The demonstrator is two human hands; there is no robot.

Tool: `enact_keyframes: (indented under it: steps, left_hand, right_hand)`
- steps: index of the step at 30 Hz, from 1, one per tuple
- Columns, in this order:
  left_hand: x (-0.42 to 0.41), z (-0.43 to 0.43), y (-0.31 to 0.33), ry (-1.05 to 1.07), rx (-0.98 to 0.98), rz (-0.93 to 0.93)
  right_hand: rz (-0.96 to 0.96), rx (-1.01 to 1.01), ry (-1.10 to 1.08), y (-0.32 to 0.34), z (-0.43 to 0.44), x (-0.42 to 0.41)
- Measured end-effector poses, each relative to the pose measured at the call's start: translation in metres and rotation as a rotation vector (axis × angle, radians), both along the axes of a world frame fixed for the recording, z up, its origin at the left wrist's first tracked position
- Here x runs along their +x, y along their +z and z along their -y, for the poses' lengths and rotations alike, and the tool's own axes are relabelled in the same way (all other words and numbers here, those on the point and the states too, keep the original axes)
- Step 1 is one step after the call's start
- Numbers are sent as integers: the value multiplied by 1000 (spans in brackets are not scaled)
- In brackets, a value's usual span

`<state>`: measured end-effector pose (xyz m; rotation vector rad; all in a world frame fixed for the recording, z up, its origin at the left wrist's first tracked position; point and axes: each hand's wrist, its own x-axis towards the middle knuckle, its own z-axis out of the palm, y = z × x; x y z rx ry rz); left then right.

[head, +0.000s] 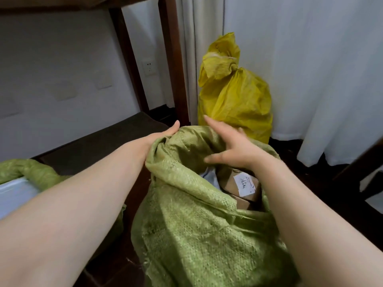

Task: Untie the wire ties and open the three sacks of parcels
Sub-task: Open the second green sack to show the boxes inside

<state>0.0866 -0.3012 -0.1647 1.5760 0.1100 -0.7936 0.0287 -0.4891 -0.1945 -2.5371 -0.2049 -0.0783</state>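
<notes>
Curtain (310,79) behind — left hand (163,133) grips green sack (196,235) rim, right hand (234,150) spread open.

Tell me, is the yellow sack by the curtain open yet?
No, the yellow sack stands with its neck bunched and tied shut.

Front and centre, the open sack (196,235) is seen, with a cardboard parcel (232,183) lying inside its mouth, toward the right. The left hand (163,132) is placed at the far left rim, its fingers hidden behind the cloth; the right hand (230,146) is spread over the mouth. Behind and to the right, the tied sack (234,96) is stood against the curtain (321,69), just right of a wooden post (174,69). A second sack (31,170) is found at the left edge
</notes>
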Motion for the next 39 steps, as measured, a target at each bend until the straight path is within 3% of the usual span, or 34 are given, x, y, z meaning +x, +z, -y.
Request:
enact_keyframes:
  steps: [4, 8, 11, 15, 17, 20, 22, 24, 25, 26, 29, 31, 33, 36, 39]
  left_hand:
    - [2, 10, 1, 45, 431, 233]
    - [-15, 19, 1, -327, 880, 641]
    - [-23, 4, -24, -554, 1111, 612]
    - [-19, -35, -46, -510, 1244, 601]
    - [-15, -46, -39, -455, 1069, 473]
    - [-15, -53, -21, -198, 335, 67]
    - [-4, -60, -20, 69, -130, -37]
    - [9, -63, -25, 283, -349, -69]
    - [14, -64, -27, 376, -403, -88]
    - [18, -64, -28, 453, -461, -114]
    - [28, -65, -28, 622, -612, -152]
    - [31, -63, -25, 690, -688, -144]
    - [33, -62, -22, 776, -770, -130]
    - [39, -72, -24, 951, -852, -193]
    - [33, -77, -35, 1001, -622, -247]
  right_hand:
    - [99, 230, -28, -21, -23, 15]
    - [38, 228, -124, -32, -26, 20]
    - [71, 423, -332, -29, -19, 23]
    - [39, 876, -657, -21, 2, 21]
    - [40, 981, -766, -20, 4, 22]
    - [76, 916, -829, -17, 4, 25]
    - [38, 719, -737, -14, 1, 27]
    - [-26, 257, -602, -2, -11, 23]
    - [0, 29, -545, 7, -18, 19]
    - [28, -66, -466, 18, -26, 13]
    - [-240, 128, -181, 47, -49, -3]
    - [-432, -104, -54, 48, -62, -10]
    - [-438, -288, -19, 36, -68, -13]
    - [-98, -311, -197, 19, -64, -9]
    - [238, -327, -380, 12, -61, -8]
